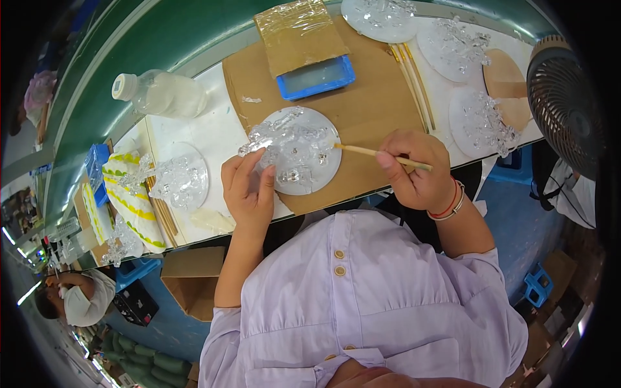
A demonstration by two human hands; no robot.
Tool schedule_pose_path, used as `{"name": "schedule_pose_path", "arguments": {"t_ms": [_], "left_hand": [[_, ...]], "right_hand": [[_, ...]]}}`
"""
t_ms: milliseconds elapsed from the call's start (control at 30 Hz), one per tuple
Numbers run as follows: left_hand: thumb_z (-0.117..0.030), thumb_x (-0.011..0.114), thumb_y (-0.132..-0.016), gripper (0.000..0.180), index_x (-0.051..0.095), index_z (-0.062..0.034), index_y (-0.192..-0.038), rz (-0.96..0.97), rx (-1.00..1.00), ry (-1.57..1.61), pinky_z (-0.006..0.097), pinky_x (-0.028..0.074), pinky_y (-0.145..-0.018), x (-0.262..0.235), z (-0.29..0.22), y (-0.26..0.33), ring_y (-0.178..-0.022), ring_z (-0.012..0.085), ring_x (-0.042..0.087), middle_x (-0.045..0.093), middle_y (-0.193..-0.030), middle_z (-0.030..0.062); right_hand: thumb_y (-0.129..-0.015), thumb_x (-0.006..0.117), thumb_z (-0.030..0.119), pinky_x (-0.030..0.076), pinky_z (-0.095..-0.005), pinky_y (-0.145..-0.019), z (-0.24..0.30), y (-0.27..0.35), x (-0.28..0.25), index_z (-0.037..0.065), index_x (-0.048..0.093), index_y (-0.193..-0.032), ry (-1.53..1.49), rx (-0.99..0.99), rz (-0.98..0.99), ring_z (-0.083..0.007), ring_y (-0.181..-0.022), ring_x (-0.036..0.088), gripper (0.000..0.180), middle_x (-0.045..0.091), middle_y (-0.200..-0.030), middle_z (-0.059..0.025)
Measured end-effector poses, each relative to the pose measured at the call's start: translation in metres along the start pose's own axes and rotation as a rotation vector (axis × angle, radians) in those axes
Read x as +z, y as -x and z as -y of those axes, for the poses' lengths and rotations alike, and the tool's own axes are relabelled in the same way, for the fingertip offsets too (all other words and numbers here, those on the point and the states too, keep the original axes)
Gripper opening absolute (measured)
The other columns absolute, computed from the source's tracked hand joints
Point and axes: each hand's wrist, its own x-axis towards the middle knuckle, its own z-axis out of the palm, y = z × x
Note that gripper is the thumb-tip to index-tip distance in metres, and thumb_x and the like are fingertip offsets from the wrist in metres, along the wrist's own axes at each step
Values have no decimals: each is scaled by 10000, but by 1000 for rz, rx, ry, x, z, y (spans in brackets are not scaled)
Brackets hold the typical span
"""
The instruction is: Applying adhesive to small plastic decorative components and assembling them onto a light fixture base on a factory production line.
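Head view check:
A: Where is the clear glass ornament (284,139)?
B: On the round glass disc (323,171), resting on cardboard (369,107) that shields the tabletop (207,132).
A: Hand states?
B: Left hand (249,194) grips the ornament's near edge, steadying it. Right hand (414,168) pinches a thin wooden stick (381,154), tip at the ornament, likely for precise work.

Clear glass ornament (284,145); pale wooden stick (381,155); blue tray (317,77); brown cardboard sheet (375,103); lilac shirt (362,297).
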Motion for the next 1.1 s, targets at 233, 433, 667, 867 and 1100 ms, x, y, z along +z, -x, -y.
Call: {"name": "schedule_pose_path", "arguments": {"t_ms": [233, 433, 667, 867, 1100], "left_hand": [[-90, 744, -798, 291, 679, -49, -1079, -6, -19, 12, 297, 448, -810, 1, -1, 0, -902, 222, 543, 580, -964, 97], [-93, 748, -797, 280, 682, -48, -1066, -3, -27, 6, 291, 449, -812, 0, -1, -1, -909, 220, 549, 578, -968, 100], [-85, 754, -787, 284, 686, -56, -1061, -18, -10, 16, 290, 451, -802, 0, -2, -1, -900, 219, 553, 578, -962, 99], [-84, 759, -782, 281, 685, -56, -1052, -16, -12, 23, 292, 452, -794, 0, -2, 0, -895, 222, 552, 579, -958, 98], [-89, 759, -783, 277, 683, -56, -1047, -12, 0, 21, 296, 451, -794, 0, -1, -1, -895, 223, 551, 580, -956, 95]], "right_hand": [[-857, 615, -3, 439, -304, -526, 0, -4, 2, 13, 545, -829, -4, 5, -86, -239, -586, 581, 77, 590, -706, -116], [-851, 620, -5, 436, -312, -520, 8, 4, 2, 10, 551, -840, 1, -17, -2, -245, -573, 570, 71, 586, -702, -117], [-836, 635, 2, 421, -323, -504, 16, 1, 11, 20, 548, -789, 45, -36, -50, -253, -542, 552, 100, 576, -678, -116], [-837, 627, -9, 412, -315, -494, 20, 3, 11, 18, 549, -790, 75, 5, -55, -245, -531, 541, 95, 571, -666, -113], [-847, 621, -16, 410, -303, -491, 21, 4, 15, 13, 546, -797, 81, -47, -69, -228, -534, 551, 95, 576, -682, -104]]}}
